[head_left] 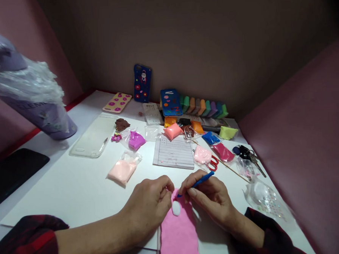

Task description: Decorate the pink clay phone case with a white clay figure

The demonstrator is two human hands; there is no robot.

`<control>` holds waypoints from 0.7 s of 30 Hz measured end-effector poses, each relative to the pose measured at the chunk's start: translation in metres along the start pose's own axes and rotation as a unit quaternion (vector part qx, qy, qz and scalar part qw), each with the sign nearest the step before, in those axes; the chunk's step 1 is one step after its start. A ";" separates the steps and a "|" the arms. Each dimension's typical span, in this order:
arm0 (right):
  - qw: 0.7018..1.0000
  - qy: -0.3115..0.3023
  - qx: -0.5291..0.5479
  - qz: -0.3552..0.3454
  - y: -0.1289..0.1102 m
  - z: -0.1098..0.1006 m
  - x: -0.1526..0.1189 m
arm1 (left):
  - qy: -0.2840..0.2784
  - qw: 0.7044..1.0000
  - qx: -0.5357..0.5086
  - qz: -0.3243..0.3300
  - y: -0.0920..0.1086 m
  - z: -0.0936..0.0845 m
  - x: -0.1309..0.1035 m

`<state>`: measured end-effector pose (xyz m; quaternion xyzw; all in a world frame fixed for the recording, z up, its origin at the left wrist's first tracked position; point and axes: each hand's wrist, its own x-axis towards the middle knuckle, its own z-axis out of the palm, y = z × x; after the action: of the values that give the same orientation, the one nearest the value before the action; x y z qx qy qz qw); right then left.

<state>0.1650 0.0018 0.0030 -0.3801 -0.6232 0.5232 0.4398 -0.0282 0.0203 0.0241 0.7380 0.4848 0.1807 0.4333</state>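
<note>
The white counter [76, 192] was covered with clay packets, and most looked unopened. A pink clay sheet [179, 232] already lay flat at the near edge. One small white ball [176, 208] sat on its top end, so the decorating looked only just begun. The left hand [149, 207] was curled at the sheet's top edge, fingers pinched close beside the ball. The right hand [210, 198] had its grip closed around a thin blue tool [199, 182], whose tip pointed down just above the ball.
</note>
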 end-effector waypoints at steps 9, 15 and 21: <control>1.000 -0.013 -0.006 -0.015 0.001 0.002 0.000 | -0.006 1.000 -0.004 -0.001 0.001 0.000 0.000; 1.000 0.011 0.003 -0.014 0.000 0.000 0.000 | -0.003 1.000 -0.006 -0.002 0.001 0.000 0.000; 0.984 0.151 0.099 0.009 -0.001 0.001 0.006 | 0.023 0.994 -0.103 -0.019 -0.006 0.004 -0.002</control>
<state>0.1619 0.0065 0.0052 -0.4147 -0.4918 0.5226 0.5595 -0.0300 0.0179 0.0171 0.6756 0.4873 0.2388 0.4990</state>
